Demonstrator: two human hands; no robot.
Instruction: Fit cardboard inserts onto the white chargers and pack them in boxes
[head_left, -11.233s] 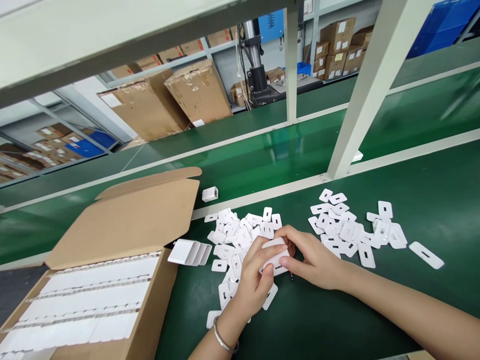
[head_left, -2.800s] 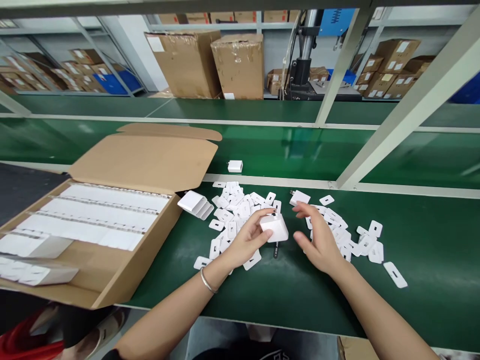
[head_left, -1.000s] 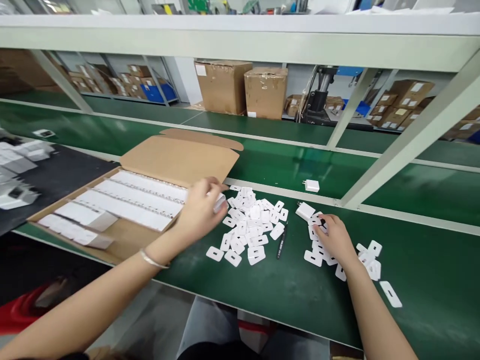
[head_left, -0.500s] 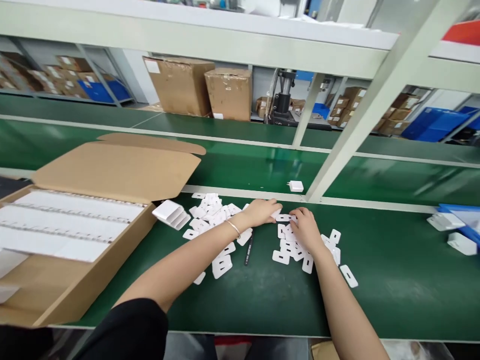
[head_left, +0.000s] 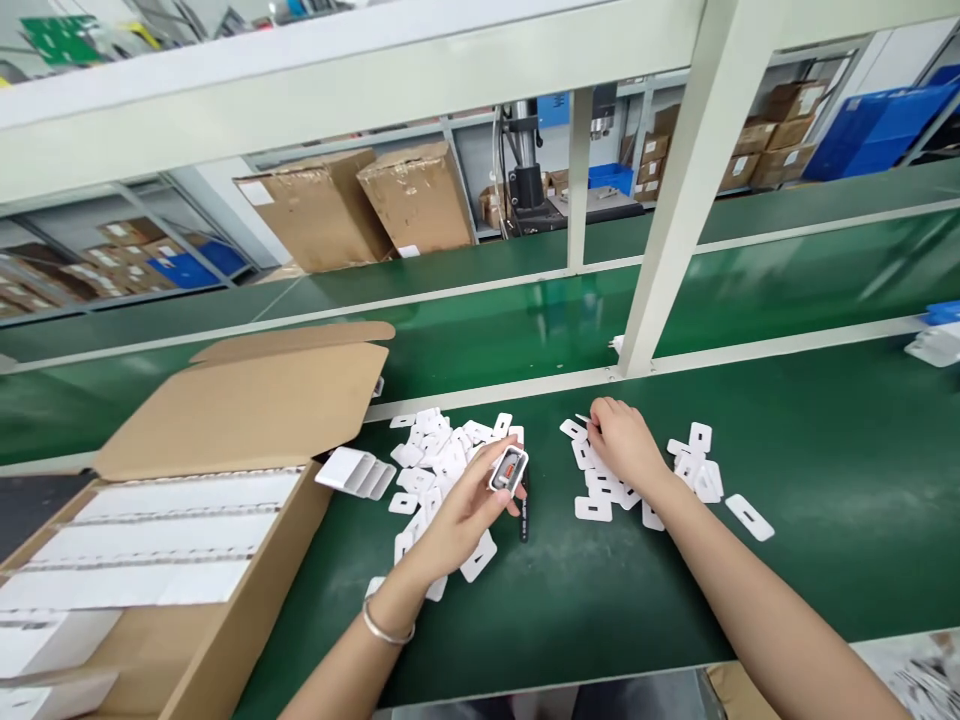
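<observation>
My left hand (head_left: 469, 510) is closed around a small white plastic housing (head_left: 497, 470). The housing's open end faces up toward me, with grey and orange parts visible inside. Below it a loose pile of flat white slotted plates (head_left: 450, 458) covers the bench, and a thin black pen-like tool (head_left: 524, 515) lies just beside the hand. Over a second group of slotted plates (head_left: 593, 509), my right hand (head_left: 624, 445) has its fingertips pinched together. A thin white edge, seemingly one of these plates, sticks out at the fingertips, which are partly hidden.
An open cardboard box (head_left: 255, 610) with rows of white pieces stands at the left. Beside it sits a white divided sleeve (head_left: 354, 473). A pale metal post (head_left: 675, 200) rises behind my right hand. More slotted plates (head_left: 697, 467) lie right of it.
My left hand has come back toward me and turned up, bringing the housing's open end into view. My right hand stays at the right-hand plates, fingers now pinched. The camera view has tilted.
</observation>
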